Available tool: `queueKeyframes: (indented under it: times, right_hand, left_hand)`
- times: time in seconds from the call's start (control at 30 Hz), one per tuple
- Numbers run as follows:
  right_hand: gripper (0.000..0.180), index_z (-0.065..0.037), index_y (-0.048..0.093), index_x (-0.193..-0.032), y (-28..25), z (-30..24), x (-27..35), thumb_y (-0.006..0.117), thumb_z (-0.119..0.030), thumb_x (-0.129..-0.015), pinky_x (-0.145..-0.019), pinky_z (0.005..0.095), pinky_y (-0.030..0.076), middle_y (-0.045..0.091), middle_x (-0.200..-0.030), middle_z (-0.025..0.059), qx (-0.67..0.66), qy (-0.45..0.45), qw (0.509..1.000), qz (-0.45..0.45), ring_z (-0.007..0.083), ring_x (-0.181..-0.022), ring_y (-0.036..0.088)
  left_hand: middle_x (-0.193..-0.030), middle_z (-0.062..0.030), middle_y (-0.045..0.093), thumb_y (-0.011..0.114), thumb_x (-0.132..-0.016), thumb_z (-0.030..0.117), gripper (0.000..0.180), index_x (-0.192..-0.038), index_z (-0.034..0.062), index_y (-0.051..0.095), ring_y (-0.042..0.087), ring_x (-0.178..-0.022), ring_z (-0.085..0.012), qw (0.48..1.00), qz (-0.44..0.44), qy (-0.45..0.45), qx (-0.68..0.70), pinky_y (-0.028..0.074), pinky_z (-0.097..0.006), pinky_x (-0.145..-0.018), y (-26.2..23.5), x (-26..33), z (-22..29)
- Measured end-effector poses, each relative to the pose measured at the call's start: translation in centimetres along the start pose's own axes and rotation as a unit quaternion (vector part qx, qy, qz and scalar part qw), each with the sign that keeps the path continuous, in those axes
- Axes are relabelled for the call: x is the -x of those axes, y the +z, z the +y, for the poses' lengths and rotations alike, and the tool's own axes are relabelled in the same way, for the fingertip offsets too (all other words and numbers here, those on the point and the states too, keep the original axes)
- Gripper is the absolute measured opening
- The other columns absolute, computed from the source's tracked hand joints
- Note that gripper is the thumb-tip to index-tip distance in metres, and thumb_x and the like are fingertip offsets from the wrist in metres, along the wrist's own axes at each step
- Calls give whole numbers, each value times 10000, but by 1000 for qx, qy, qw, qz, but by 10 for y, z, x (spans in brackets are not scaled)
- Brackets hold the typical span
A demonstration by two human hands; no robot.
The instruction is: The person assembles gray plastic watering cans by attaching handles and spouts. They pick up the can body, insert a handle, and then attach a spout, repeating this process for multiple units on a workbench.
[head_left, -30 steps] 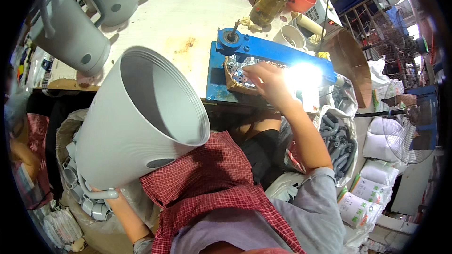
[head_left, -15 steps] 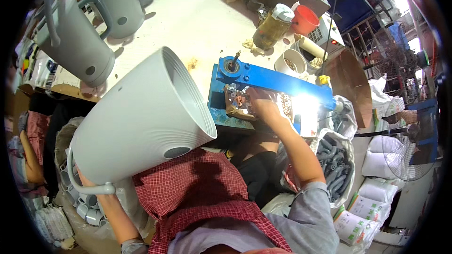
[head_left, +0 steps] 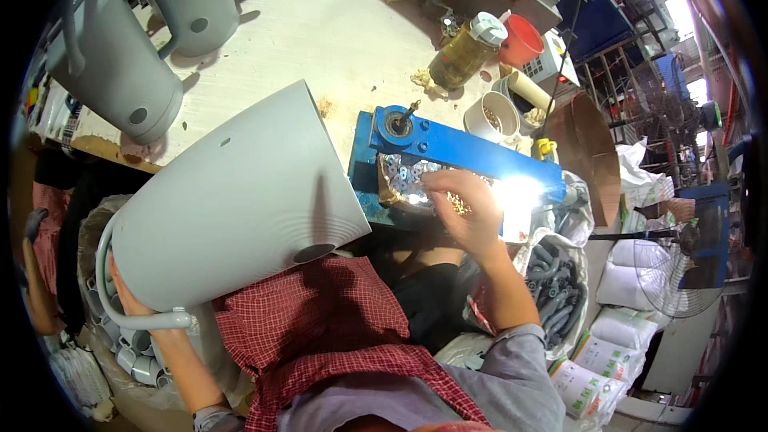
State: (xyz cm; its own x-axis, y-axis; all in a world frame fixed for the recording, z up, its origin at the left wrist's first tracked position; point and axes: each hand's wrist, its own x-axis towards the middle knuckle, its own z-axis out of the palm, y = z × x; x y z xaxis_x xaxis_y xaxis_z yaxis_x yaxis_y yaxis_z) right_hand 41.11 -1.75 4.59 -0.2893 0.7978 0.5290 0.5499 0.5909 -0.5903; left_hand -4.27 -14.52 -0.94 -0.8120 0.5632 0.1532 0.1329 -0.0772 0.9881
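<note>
A large grey plastic bucket (head_left: 232,200) lies tilted across my lap and the table edge, its mouth toward the right. My left hand (head_left: 130,296) grips its base end, close to the curved handle (head_left: 144,322); the fingers are partly hidden behind the bucket. My right hand (head_left: 470,212) hovers over a small box of washers and rivet-like metal parts (head_left: 400,176), thumb and fingertips pinched together. What the pinch holds is too small to make out. Just beyond it runs a blue metal arm fixture (head_left: 472,148) with an upright pin (head_left: 408,114) at its left end.
More grey buckets with handles (head_left: 120,72) stand at the back left. A jar of yellowish liquid (head_left: 468,52), a red cup (head_left: 522,38) and a white tub of small parts (head_left: 490,116) sit behind the fixture. A sack of grey handles (head_left: 556,288) and a fan (head_left: 672,256) are at right.
My right hand has lifted out of the box and drawn back toward me, fingers pinched. The bucket has turned, so its inside no longer shows.
</note>
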Motion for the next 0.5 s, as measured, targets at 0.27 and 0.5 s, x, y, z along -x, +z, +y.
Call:
queueKeyframes:
  times: [0.27,0.5]
  right_hand:
    - [264,-15,658,-886,9,-4,-87,693,97,-650,-646,313,514,686,-877,104,124,-214,952,177,243,-737,653]
    - [238,-26,659,-868,13,1,-97,723,29,-645,-673,330,532,683,-857,91,153,-273,940,135,247,-728,649]
  left_hand:
    - [-1187,-105,589,473,-983,245,364,-1274,29,506,609,-1012,-186,992,6,-73,99,519,-311,-858,7,0,-3]
    - [-1185,-109,590,456,-980,239,368,-1275,24,507,609,-1015,-199,981,27,-132,140,514,-313,-861,3,-2,-10]
